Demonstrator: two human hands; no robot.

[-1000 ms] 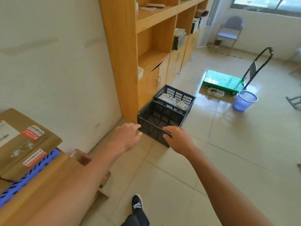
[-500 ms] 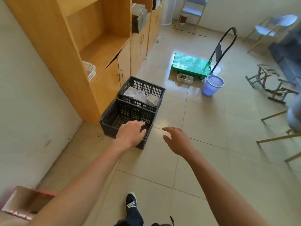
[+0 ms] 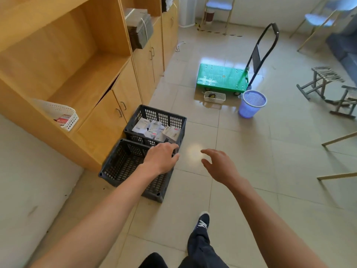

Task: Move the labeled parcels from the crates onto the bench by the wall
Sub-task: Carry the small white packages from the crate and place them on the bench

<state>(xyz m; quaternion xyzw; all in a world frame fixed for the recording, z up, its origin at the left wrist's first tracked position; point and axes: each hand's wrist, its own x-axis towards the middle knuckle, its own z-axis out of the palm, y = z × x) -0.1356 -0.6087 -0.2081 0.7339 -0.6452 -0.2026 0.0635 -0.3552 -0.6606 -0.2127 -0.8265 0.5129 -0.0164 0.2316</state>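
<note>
Two dark plastic crates stand on the tiled floor beside a wooden cabinet. The near crate (image 3: pixel 123 163) looks empty. The far crate (image 3: pixel 174 120) holds several white labeled parcels (image 3: pixel 154 129). My left hand (image 3: pixel 161 158) hovers over the near crate's right side, fingers relaxed and holding nothing. To its right, my right hand (image 3: pixel 218 165) is spread over the bare floor, holding nothing. The bench is out of view.
The wooden shelf unit (image 3: pixel 81 74) runs along the left, with a white basket (image 3: pixel 58 115) on its shelf. Farther out stand a green platform trolley (image 3: pixel 222 77), a purple bin (image 3: pixel 252 103), a small white tray (image 3: pixel 214 96) and folding stools (image 3: pixel 328 84). My foot (image 3: pixel 202 221) is below.
I have walked closer to the crates and the view has tipped down. The cardboard boxes at the left have left the frame. Both hands stay stretched out in front, holding nothing.
</note>
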